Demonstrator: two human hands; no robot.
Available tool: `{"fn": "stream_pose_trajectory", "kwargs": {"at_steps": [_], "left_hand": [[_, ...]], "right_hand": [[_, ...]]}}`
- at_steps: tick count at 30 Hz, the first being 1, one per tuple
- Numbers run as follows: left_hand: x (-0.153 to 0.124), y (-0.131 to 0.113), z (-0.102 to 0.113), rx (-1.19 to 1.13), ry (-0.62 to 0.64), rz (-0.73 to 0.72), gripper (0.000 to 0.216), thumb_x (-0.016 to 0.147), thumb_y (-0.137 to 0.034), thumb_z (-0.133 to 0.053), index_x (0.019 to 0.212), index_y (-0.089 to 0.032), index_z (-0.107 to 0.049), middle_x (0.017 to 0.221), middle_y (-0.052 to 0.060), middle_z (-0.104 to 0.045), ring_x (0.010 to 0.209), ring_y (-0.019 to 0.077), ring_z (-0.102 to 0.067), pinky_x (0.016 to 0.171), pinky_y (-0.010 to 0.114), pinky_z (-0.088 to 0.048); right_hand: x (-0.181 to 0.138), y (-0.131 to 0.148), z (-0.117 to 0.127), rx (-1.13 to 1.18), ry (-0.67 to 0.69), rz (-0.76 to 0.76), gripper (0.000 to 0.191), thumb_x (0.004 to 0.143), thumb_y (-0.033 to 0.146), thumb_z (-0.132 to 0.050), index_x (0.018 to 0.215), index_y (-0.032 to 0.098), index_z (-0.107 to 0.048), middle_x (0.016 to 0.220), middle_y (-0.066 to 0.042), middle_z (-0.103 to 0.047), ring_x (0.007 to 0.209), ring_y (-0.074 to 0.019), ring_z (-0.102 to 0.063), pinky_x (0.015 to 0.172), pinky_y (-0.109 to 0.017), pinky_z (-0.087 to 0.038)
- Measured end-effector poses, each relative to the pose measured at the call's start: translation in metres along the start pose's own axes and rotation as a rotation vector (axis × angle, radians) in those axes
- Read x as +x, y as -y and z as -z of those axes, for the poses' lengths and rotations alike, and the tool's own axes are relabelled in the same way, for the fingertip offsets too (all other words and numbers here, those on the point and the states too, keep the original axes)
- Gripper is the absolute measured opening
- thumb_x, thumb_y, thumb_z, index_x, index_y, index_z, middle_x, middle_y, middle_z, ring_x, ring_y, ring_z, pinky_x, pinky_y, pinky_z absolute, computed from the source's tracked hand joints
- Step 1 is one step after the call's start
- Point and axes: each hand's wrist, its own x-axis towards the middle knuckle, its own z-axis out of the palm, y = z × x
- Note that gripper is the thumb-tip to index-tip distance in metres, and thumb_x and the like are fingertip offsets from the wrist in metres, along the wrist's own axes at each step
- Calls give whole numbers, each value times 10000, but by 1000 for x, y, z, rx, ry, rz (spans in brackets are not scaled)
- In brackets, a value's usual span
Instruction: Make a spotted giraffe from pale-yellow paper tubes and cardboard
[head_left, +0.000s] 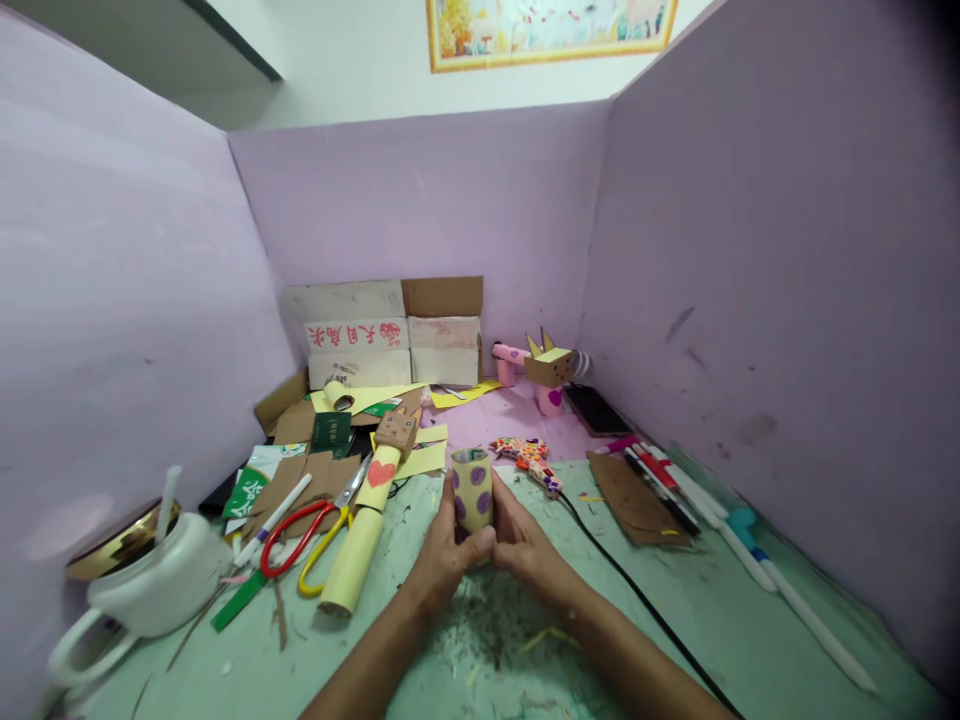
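Observation:
A short yellow paper tube with purple spots stands upright between my two hands, its open top facing up. My left hand closes on its left side, with the thumb across the lower front. On the other side my right hand presses its fingers against the tube. To the left lies a long yellow paper-tube figure with a cardboard animal head and a red heart. Scissors with red and yellow handles rest beside it. Beyond my right hand is a glue gun with a patterned covering and a black cable.
A white mug stands at the left edge. Cardboard scraps and yellow paper lie behind the scissors. At the back right are a pink tube animal and a phone. Several markers line the right wall, near a cardboard piece.

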Motion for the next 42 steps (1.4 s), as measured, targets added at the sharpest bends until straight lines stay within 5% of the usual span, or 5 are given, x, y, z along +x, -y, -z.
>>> {"fn": "stream_pose_trajectory", "kwargs": {"at_steps": [7, 11, 18, 26, 42], "left_hand": [[0, -25, -2, 555, -187, -12, 749, 605, -146, -622, 1334, -122, -455, 1270, 147, -573, 1155, 299, -541, 992, 401, -425], [-4, -42, 10, 623, 31, -9, 722, 517, -79, -593, 1231, -186, -591, 1103, 78, -648, 977, 277, -599, 863, 366, -490], [-15, -53, 32, 692, 328, -113, 817, 523, -81, -599, 1322, -247, -565, 1126, 91, -645, 1011, 303, -603, 917, 423, -481], [-10, -51, 45, 452, -169, -64, 623, 600, -246, -761, 1208, -182, -640, 1127, 127, -666, 937, 291, -631, 779, 388, -524], [-13, -61, 42, 172, -279, -3, 438, 567, -194, -774, 987, -149, -657, 727, 1, -638, 600, 140, -574, 513, 234, -490]], "right_hand": [[4, 5, -3, 132, -57, -9, 805, 417, 85, -504, 1204, 230, -585, 1372, -64, -548, 1321, -299, -411, 1040, -415, -379], [2, 20, 16, 46, -220, -55, 712, 511, 123, -690, 1199, 271, -587, 1340, -76, -559, 1297, -297, -434, 951, -397, -441], [-4, 40, 25, -272, 115, -186, 536, 542, 181, -846, 1044, 233, -666, 1007, -27, -653, 872, -203, -605, 747, -305, -489], [5, 25, 32, -150, -295, -129, 567, 482, 298, -895, 980, 220, -635, 894, -12, -647, 776, -196, -604, 667, -311, -510], [2, 19, 32, -113, -306, -83, 684, 475, 460, -906, 1070, 226, -665, 1044, -85, -693, 957, -280, -644, 808, -400, -533]]}}
